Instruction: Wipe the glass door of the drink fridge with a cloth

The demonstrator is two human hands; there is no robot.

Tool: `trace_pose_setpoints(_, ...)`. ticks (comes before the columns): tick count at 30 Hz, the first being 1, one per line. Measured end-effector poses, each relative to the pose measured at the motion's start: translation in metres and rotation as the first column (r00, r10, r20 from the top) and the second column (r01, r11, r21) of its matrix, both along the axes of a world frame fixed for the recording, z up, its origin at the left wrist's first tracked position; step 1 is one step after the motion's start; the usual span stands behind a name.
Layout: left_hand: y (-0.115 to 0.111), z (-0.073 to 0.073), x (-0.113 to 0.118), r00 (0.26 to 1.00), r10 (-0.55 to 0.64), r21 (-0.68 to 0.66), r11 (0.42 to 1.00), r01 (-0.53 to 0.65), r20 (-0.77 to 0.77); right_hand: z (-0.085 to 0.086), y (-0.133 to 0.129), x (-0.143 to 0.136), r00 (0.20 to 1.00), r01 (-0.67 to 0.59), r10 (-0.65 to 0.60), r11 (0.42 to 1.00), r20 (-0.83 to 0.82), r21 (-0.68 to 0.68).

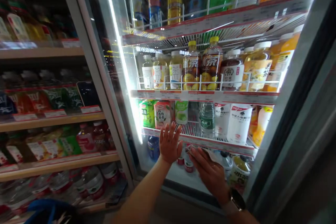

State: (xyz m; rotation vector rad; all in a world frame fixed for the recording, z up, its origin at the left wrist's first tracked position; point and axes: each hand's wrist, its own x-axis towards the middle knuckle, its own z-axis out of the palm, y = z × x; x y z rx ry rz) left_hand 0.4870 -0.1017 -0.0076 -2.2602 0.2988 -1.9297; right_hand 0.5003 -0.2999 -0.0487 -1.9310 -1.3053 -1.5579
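Observation:
My left hand (170, 143) is raised flat at the front of a lit drinks cooler, fingers stretched out and holding nothing. Its fingertips overlap the edge of the lower shelf (194, 136), below a red drink carton (162, 114). To its right, my right hand (208, 168), with a dark watch on the wrist, presses on a pale cloth (212, 155), which is partly hidden under the palm and fingers. Faint reflections of lettering suggest a glass front between the hands and the drinks. Whether the palms touch it I cannot tell for sure.
Inside the cooler stand tea bottles (211, 63), cans (174, 1), a green-labelled water bottle (207, 119) and white bottles (239, 124). A dark door frame (291, 105) runs down the right. Wooden shelves (52, 120) of bottles fill the left, with something blue (49, 210) low down.

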Motion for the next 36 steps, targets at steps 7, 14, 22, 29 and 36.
trace_pose_setpoints(7,0.001,0.002,0.001,1.000,-0.001,0.008,1.000,0.001,0.007,0.031,-0.033,0.007,0.998,0.060,-0.061,0.993,0.002,0.104)
trace_pose_setpoints(14,-0.006,0.005,-0.006,0.998,-0.039,-0.007,0.999,0.038,-0.044,0.058,-0.065,0.021,0.981,0.185,-0.191,0.883,-0.030,0.431)
trace_pose_setpoints(22,-0.047,0.019,-0.004,0.996,-0.016,-0.017,1.000,0.015,-0.086,0.049,-0.050,0.020,0.985,0.171,-0.164,0.881,-0.054,0.441)
trace_pose_setpoints(29,-0.060,0.019,0.010,1.000,-0.004,-0.011,1.000,0.003,-0.028,0.027,-0.032,0.008,0.990,0.144,-0.136,0.940,-0.050,0.310)
trace_pose_setpoints(36,-0.060,0.017,0.009,1.000,0.011,-0.014,1.000,-0.012,-0.023,0.027,-0.031,0.006,0.989,0.149,-0.151,0.973,0.000,0.179)
